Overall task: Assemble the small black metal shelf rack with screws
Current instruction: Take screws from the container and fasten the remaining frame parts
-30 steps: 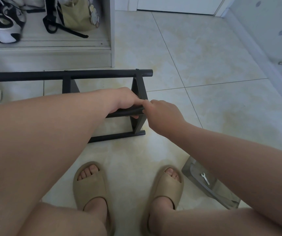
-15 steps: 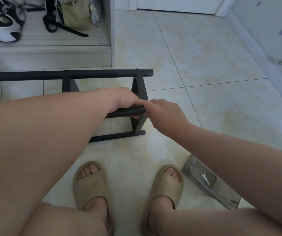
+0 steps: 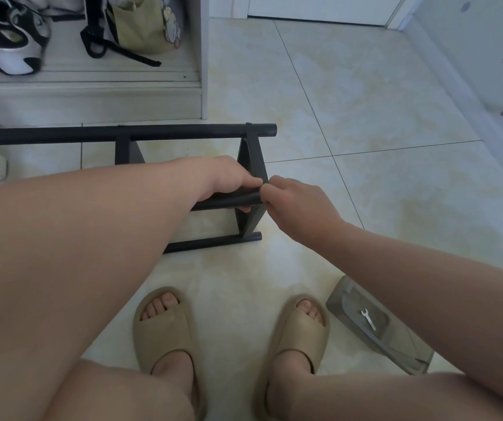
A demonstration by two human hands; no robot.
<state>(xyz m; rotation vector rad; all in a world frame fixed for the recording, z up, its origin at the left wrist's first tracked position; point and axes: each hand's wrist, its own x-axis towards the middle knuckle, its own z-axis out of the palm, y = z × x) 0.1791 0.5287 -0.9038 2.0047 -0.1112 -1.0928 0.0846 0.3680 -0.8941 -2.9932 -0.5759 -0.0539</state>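
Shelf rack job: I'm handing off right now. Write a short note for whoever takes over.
Left hand: grips the middle bar of the rack, which stands on the floor tiles.
Right hand: its fingers are pinched at that bar's end, against the end frame. What they pinch is hidden.
Done: the top and bottom bars look joined to the end frame.
Left: fasten the middle bar's end. The wrench lies in the clear tray by the right foot.
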